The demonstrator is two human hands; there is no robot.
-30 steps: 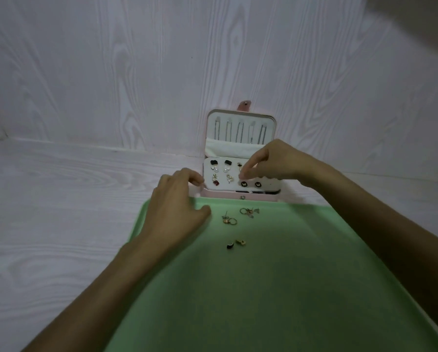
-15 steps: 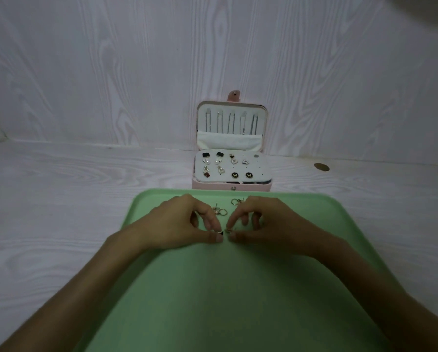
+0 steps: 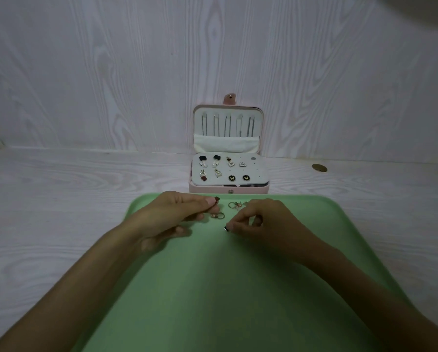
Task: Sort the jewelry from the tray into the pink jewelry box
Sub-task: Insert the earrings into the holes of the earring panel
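The pink jewelry box (image 3: 240,190) stands open against the wall, its white pad holding several earrings; its lid carries several hanging chains. In front lies the green tray (image 3: 238,288). My left hand (image 3: 172,217) pinches a small dark red earring (image 3: 216,199) between thumb and forefinger above the tray's far edge. My right hand (image 3: 261,224) pinches a small black earring (image 3: 226,228) at its fingertips, just over the tray. Gold hoop earrings (image 3: 218,215) lie between the hands, and another gold pair (image 3: 235,205) lies near the tray's far rim.
A white wood-grain table (image 3: 60,199) runs under the tray and meets a matching wall behind the box. A small brown round spot (image 3: 319,168) marks the table to the right of the box.
Both hands came back from the box to the tray, pinched the two small dark earrings and lifted them apart; the left hand rose toward the far rim.
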